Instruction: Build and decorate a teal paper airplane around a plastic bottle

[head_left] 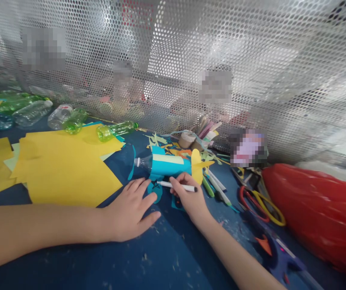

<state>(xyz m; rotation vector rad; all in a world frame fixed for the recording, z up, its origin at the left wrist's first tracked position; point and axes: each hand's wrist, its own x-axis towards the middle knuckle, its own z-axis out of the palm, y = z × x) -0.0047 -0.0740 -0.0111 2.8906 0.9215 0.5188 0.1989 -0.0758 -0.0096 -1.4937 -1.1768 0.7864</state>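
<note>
My right hand [188,195] grips a white marker [173,185] with a black end. Its tip touches or hovers just over a small blue paper circle [155,190] that bears a dark star-like drawing. With fingers spread, my left hand [133,209] lies flat on the table, its fingertips at the circle's left edge. Just beyond both hands lies a clear plastic bottle [144,162] on its side, wrapped in blue paper [173,166] with a pale green strip. Yellow rounded paper fins [196,167] stand at its right end, and a thin blue strip [132,163] is at its cap end.
Yellow paper sheets [70,165] lie left, with green bottles [117,131] behind. Scissors [262,207], a glue gun [281,253] and a red plastic bag [314,217] are at right. Paper scraps [156,140] lie before a perforated metal screen [173,52]; people are beyond it.
</note>
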